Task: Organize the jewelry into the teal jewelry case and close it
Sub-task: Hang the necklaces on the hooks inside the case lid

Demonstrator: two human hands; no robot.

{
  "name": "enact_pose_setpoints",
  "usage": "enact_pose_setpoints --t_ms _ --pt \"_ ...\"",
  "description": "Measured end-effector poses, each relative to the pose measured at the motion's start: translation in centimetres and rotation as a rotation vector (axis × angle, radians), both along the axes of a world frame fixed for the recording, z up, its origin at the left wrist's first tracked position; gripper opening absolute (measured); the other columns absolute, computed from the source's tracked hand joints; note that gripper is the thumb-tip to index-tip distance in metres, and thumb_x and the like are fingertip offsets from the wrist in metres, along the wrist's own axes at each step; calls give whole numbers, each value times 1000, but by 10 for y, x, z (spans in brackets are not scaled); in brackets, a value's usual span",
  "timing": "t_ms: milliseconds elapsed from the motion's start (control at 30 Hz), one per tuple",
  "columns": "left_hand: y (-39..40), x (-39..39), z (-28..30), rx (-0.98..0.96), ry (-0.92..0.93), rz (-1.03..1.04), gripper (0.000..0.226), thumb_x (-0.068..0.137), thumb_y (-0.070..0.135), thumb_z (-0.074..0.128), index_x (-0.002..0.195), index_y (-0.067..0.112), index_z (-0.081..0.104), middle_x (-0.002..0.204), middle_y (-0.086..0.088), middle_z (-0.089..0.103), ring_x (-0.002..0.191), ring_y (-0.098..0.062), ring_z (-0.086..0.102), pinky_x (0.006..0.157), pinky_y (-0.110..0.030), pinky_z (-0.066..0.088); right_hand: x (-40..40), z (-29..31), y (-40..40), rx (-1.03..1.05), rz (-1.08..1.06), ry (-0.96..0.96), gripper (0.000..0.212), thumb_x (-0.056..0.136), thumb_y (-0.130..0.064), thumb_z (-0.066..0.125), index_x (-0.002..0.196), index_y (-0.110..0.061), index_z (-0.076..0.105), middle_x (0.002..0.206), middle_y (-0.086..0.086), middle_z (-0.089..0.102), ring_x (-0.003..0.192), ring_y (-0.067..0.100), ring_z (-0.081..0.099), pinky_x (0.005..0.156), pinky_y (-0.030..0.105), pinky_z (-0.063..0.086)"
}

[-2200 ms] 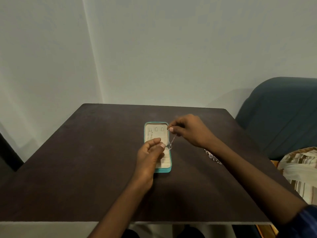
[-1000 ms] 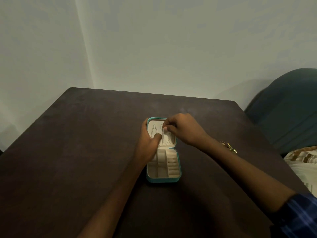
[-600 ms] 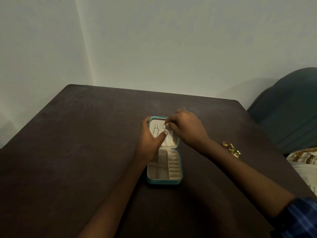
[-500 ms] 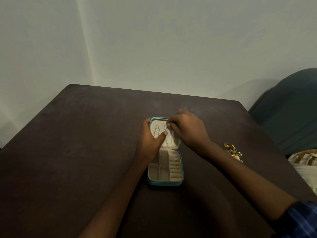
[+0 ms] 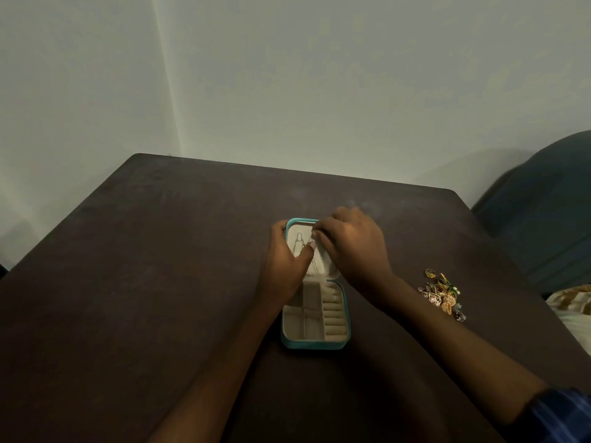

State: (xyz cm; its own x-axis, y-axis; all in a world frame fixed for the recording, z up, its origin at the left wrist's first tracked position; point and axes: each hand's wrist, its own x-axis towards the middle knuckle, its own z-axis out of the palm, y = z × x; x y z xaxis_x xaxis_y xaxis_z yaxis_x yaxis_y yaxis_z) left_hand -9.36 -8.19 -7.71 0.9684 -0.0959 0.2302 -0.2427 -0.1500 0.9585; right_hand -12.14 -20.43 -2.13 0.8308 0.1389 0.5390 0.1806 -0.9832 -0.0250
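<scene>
Teal jewelry case lies open mid-table, long axis running away from the person. Both hands work at its far lid: left hand braces it with thumb on the lining, right hand pinches a thin chain. Loose jewelry pile sits right, nearer the right hand.

Both forearms are bare from wrist up. The left hand and right hand wear no visible rings or bracelets. A dark blue checked fabric sleeve covers the right upper arm, its cuff pushed back.
</scene>
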Motion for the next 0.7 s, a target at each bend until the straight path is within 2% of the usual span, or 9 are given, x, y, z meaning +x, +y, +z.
enact_pose_setpoints --t_ms 133,300,500,700 --pt "1 1 -1 -14 18 -5 48 84 19 68 123 14 41 100 9 53 80 6 56 62 -6 48 0 -6 -3 -10 -52 -24 16 86 -28 61 83 -14 68 80 4 65 72 21 57 62 30 41" --pt "0 3 -3 -51 41 -34 47 83 20 68 120 22 39 102 8 55 86 -1 61 68 -21 56 1 -11 -4 -47 -109 -93 21 85 -31 54 77 -16 67 74 3 64 67 22 54 59 32 40" --pt "2 1 -3 -73 38 -59 51 83 15 69 123 18 39 99 15 51 84 7 56 63 -7 49 2 -21 -2 -167 -120 -189 14 81 -25 64 74 -13 67 73 5 64 63 22 53 57 29 35" --pt "1 -2 -1 -83 29 -100 51 83 13 68 124 18 37 100 13 51 83 5 58 64 -9 51 3 -25 -2 -139 -160 -217 14 80 -27 66 74 -14 67 72 3 63 65 22 52 59 29 32"
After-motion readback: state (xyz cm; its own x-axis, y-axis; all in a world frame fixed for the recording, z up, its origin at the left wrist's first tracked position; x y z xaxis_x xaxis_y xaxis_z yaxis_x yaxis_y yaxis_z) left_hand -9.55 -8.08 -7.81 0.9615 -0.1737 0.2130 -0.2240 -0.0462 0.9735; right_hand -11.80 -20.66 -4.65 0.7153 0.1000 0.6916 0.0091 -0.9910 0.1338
